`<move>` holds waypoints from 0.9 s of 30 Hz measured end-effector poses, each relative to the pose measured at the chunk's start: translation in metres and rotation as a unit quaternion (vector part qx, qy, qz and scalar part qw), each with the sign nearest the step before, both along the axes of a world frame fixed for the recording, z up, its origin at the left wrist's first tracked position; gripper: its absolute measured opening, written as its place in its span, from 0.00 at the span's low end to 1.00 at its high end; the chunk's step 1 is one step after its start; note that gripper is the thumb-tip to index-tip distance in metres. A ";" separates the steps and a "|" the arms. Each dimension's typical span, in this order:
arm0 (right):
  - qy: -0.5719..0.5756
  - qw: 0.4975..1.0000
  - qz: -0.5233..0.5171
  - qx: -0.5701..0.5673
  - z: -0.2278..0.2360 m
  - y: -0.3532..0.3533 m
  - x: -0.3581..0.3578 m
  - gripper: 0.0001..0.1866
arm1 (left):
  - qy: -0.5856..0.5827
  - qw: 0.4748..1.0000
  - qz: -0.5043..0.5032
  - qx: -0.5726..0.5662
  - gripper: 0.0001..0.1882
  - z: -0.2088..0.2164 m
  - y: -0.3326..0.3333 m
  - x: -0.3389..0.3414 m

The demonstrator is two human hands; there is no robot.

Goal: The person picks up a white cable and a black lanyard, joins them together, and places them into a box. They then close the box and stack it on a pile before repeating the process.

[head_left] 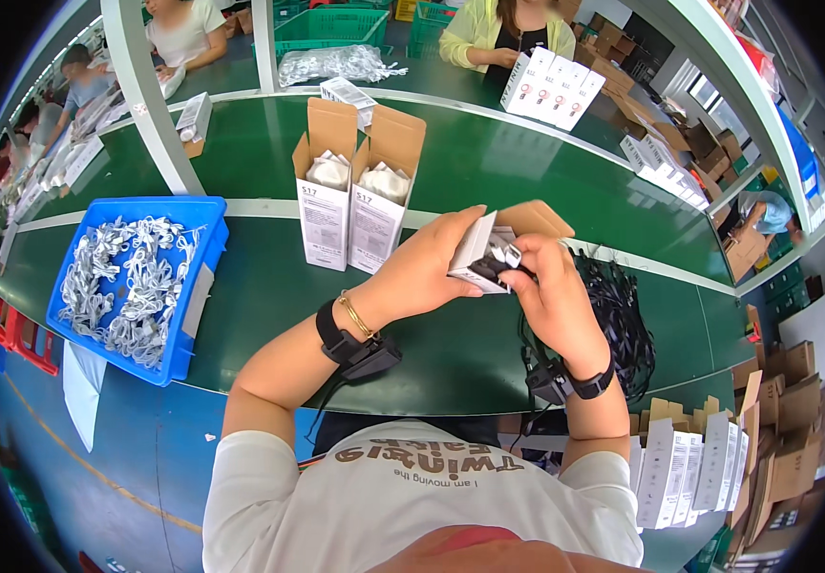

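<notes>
My left hand (pixel 422 263) is closed around a white cardboard box (pixel 471 250), tilted, with its brown flap (pixel 539 218) folded out. At the box's mouth, the fingers of my right hand (pixel 560 301) pinch a small white and dark piece (pixel 502 258); its exact kind is partly hidden by the fingers. Two upright white boxes (pixel 323 224) (pixel 376 229) stand beyond my left forearm, lids raised and white wrapped items inside. Beside my right wrist lies a heap of black straps (pixel 615 320).
A blue bin (pixel 206 277) of bundled white cables sits at the left. White cartons (pixel 685 468) stand at the lower right. Beyond a white rail, a co-worker (pixel 503 38) handles white boxes (pixel 553 88). A clear-wrapped bundle (pixel 334 67) lies near a green crate (pixel 327 29).
</notes>
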State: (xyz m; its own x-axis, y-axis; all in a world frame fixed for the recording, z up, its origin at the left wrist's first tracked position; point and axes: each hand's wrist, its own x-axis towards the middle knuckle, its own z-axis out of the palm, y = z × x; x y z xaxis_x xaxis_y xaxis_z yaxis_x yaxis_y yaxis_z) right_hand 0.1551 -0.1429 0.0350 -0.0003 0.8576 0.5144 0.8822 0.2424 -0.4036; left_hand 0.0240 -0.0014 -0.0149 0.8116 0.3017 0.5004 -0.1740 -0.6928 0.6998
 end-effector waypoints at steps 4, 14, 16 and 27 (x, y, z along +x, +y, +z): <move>-0.074 0.996 -0.056 0.011 0.004 0.006 0.010 0.11 | 0.024 0.991 -0.020 -0.133 0.47 0.002 -0.008 0.003; -0.217 0.974 0.023 -0.063 0.037 -0.002 0.000 0.17 | -0.007 0.996 0.003 -0.085 0.47 0.001 -0.011 0.001; -0.142 0.989 -0.028 0.004 0.030 -0.009 0.000 0.20 | -0.021 0.996 0.008 -0.091 0.46 0.002 -0.010 0.000; 0.337 0.936 -0.061 -0.087 -0.070 -0.017 -0.019 0.40 | 0.012 0.993 0.092 0.074 0.50 -0.018 -0.019 0.002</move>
